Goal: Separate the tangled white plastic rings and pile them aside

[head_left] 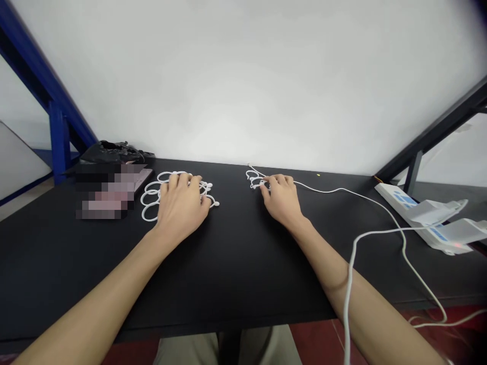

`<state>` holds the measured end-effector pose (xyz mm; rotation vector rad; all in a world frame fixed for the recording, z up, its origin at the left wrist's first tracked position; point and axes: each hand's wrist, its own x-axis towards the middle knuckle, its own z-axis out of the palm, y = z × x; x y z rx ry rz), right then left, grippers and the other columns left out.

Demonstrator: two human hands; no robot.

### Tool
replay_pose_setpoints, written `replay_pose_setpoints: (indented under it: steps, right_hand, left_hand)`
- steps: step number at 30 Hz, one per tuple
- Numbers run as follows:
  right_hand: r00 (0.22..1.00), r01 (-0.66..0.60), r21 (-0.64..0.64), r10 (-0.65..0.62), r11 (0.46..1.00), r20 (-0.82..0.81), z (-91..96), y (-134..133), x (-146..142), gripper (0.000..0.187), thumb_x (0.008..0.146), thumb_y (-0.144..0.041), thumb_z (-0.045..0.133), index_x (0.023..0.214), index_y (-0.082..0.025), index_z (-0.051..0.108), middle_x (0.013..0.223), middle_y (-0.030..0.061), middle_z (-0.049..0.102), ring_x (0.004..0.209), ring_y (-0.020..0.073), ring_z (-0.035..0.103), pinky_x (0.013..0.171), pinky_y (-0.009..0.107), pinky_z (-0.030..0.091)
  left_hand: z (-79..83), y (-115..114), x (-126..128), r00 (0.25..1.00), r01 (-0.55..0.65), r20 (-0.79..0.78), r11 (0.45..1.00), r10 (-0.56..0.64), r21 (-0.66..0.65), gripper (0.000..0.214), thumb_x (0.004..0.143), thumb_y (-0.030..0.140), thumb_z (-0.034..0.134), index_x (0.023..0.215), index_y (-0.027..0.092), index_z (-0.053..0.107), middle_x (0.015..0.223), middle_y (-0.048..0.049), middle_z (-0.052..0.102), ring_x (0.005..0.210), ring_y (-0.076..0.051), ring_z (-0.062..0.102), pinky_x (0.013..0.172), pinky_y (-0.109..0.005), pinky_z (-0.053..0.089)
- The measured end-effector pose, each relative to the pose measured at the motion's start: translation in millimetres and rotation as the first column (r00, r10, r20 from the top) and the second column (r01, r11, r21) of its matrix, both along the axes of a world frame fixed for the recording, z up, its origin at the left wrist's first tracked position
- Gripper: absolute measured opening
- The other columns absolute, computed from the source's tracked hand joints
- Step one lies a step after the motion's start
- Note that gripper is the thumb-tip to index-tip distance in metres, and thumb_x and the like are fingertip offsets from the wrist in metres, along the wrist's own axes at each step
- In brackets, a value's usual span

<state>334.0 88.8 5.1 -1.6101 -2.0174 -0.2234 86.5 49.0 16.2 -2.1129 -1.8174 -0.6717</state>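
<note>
Several white plastic rings with small ball ends (151, 192) lie bunched on the black table. My left hand (180, 200) rests palm down over them, its fingers stretched forward and slightly apart, with its thumb at the right side. The part of the rings below the palm is hidden. Farther right, my right hand (281, 196) has curled fingers, thumb and forefinger close together at a smaller set of white loops (254, 185). Much of that set is covered by the fingers. The hands are apart, with bare table between them.
A white cable (335, 190) runs from behind the right hand toward the right edge. White devices with blue panels (407, 200) stand there. A black bag (110, 152) and a blurred pinkish object (110, 200) lie left. A white wall (243, 91) rises behind the table (236, 274).
</note>
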Motion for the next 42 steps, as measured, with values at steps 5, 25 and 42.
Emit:
replay_pose_setpoints:
  steps: [5, 25, 42]
  right_hand:
    - [0.995, -0.081, 0.04, 0.079, 0.996, 0.053, -6.7, 0.5, -3.7, 0.028, 0.092, -0.021, 0.051, 0.115, -0.019, 0.065, 0.122, 0.0151, 0.061, 0.122, 0.0367, 0.041, 0.099, 0.058, 0.039]
    - [0.542, -0.618, -0.035, 0.393, 0.785, -0.743, 25.3, -47.0, -51.7, 0.012, 0.09, -0.032, 0.059, 0.089, -0.02, 0.056, 0.083, 0.0013, 0.067, 0.076, 0.0139, 0.065, 0.074, 0.029, 0.053]
    - [0.697, -0.525, 0.057, 0.467, 0.849, -0.544, 28.1, -45.5, -46.2, 0.008, 0.088, -0.026, 0.063, 0.082, -0.021, 0.062, 0.081, 0.0004, 0.07, 0.07, 0.0129, 0.062, 0.066, 0.026, 0.05]
  left_hand:
    - [-1.5, 4.0, -9.0, 0.994, -0.108, -0.022, 0.994, 0.109, 0.023, 0.041, 0.083, 0.033, 0.048, 0.118, 0.015, 0.061, 0.109, -0.019, 0.064, 0.103, -0.04, 0.053, 0.081, -0.053, 0.044]
    - [1.8, -8.5, 19.8, 0.838, 0.482, 0.292, 0.876, -0.461, 0.002, 0.043, 0.092, 0.04, 0.053, 0.127, 0.016, 0.051, 0.115, -0.0097, 0.062, 0.108, -0.026, 0.054, 0.094, -0.043, 0.046]
    - [2.2, -7.5, 18.2, 0.788, 0.556, 0.314, 0.831, -0.53, 0.007, 0.036, 0.09, 0.039, 0.059, 0.12, 0.02, 0.055, 0.11, -0.0071, 0.064, 0.101, -0.026, 0.053, 0.09, -0.043, 0.047]
